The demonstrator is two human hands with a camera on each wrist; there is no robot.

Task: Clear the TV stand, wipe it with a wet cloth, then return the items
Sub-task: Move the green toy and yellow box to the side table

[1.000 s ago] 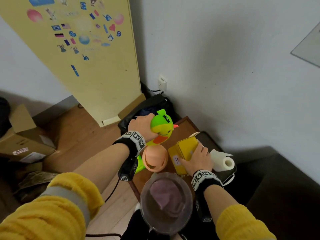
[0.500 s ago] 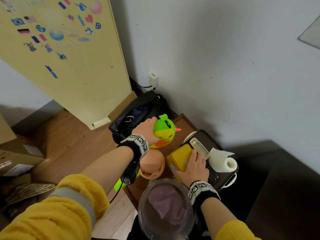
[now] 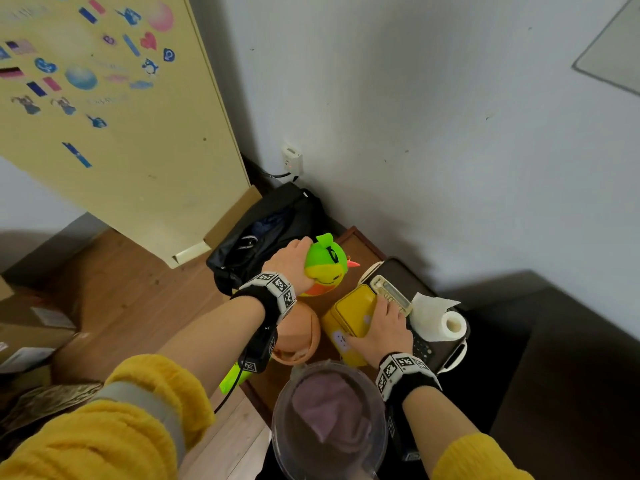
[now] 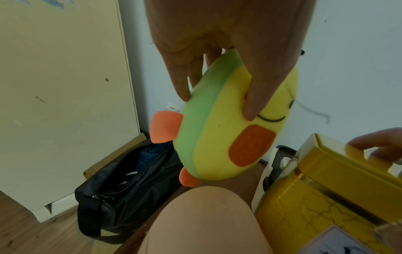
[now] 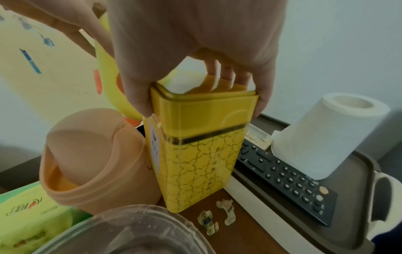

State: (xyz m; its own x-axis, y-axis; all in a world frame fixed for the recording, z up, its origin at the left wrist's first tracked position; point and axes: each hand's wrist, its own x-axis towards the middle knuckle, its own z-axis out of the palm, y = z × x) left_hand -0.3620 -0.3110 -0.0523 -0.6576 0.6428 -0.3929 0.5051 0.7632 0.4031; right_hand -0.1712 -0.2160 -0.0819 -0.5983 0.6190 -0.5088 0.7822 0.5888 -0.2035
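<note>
Left hand (image 3: 292, 261): fingers and thumb curled round the plush toy, pinching it by its upper edge; held in the air above the far end of the worktop.
Plush toy (image 4: 226, 127): green back, yellow face with a stitched smile, orange cheek patch and orange nubs — hangs tilted below the left hand, clear of the worktop.
Right hand (image 3: 379, 329): thumb on one side and fingers on the other, clamped over the lid of the yellow tin.
Yellow tin (image 5: 200, 147): tall, square-sectioned, with a dark gold band and a crackle pattern; stands upright under the right hand, its base on the worktop.
Peach bin (image 5: 93, 165): swing-lid container just left of the right hand, touching or nearly touching the tin — cannot tell which.
Tray (image 5: 356, 173): dark with pale handles, just right of the right hand.
Remote control (image 5: 282, 180): black, lying flat in the tray.
Paper roll (image 5: 328, 135): white, standing on end in the tray, right of the right hand.
Figurines (image 5: 217, 218): two small ones lying on the worktop beneath the right wrist, by the base of the tin.
Clear bowl (image 3: 329, 424): nearest the person, below both wrists, a purple cloth (image 3: 332, 410) inside.
Worktop (image 3: 360, 247): brown wooden TV stand top.
Black bag (image 4: 130, 189): on the floor, below and left of the left hand.
</note>
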